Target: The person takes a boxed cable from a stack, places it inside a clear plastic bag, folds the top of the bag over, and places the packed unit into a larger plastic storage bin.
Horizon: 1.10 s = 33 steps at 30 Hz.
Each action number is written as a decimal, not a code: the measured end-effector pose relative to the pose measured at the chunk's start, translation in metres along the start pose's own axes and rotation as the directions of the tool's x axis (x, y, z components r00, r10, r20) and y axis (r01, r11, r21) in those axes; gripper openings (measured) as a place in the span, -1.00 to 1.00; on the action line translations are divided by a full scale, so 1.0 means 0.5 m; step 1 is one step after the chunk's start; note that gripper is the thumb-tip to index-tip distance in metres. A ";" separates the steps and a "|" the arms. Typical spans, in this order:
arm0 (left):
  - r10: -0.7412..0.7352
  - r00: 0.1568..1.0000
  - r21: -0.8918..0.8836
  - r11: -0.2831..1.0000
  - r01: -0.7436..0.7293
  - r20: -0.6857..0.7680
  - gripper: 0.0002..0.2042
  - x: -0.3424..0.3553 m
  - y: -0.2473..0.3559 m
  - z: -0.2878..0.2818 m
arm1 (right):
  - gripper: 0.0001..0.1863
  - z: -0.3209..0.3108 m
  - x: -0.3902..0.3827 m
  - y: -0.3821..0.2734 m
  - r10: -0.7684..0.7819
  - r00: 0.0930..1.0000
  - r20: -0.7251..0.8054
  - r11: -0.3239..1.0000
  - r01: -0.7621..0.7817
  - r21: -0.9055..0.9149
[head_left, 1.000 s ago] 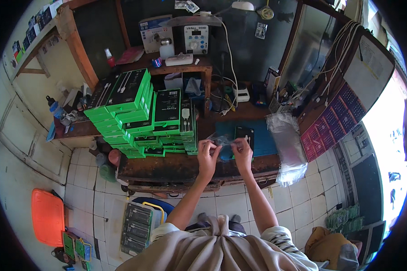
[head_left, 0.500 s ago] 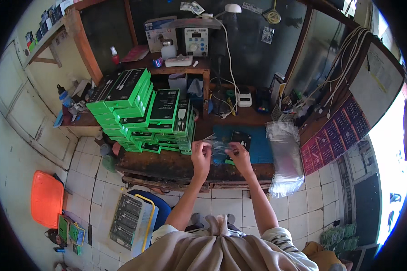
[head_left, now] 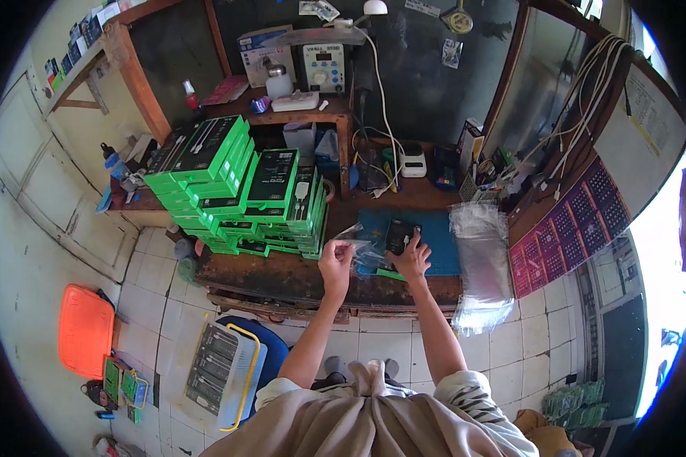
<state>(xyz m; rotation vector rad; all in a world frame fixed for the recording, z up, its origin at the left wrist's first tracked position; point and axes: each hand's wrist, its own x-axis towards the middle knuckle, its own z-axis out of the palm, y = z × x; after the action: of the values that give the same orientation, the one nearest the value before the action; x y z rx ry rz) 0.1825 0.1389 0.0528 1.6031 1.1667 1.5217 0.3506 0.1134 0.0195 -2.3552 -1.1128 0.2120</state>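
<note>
A clear plastic bag [head_left: 356, 244] hangs from my left hand [head_left: 335, 263], pinched between thumb and fingers above the bench's front part. My right hand [head_left: 410, 259] is over the near part of a black and green box [head_left: 401, 231], its fingers spread apart. The fingertips look to be touching the box, though I cannot tell whether they press on it. The box lies on a blue mat [head_left: 440, 255]. To the right of the mat is a pile of clear plastic bags [head_left: 480, 263], overhanging the bench's front edge.
Tall stacks of black and green boxes [head_left: 229, 183] stand left of my hands. Behind the mat are a white device [head_left: 412, 164] and loose cables. A crate [head_left: 240, 373] with more boxes is below the bench, beside a blue seat [head_left: 270, 358]. An orange lid [head_left: 86, 331] stands at far left.
My right hand has let go of the plastic bag and moved slightly right onto the box, fingers spreading. My left hand still holds the bag in nearly the same place.
</note>
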 end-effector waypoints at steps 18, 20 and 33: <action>0.113 0.994 -0.030 0.993 -0.112 0.011 -0.85 0.051 0.035 0.002 | 0.18 -0.039 0.019 -0.068 0.116 0.929 0.351 0.990 -0.078 -0.120; 0.116 0.993 -0.027 0.993 -0.116 0.018 -0.86 0.066 0.039 -0.006 | 0.19 -0.044 0.019 -0.067 0.104 0.932 0.347 0.990 -0.065 -0.124; 0.248 0.967 0.130 0.958 -0.254 0.064 -0.80 0.121 0.066 -0.030 | 0.25 -0.051 0.009 -0.099 0.117 0.907 0.405 0.988 -0.066 -0.138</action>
<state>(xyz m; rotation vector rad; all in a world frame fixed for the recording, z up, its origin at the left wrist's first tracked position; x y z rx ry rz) 0.1700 0.1781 0.1100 1.9308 1.0951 1.5782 0.3292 0.1329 0.0674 -2.5447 -1.2325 0.7257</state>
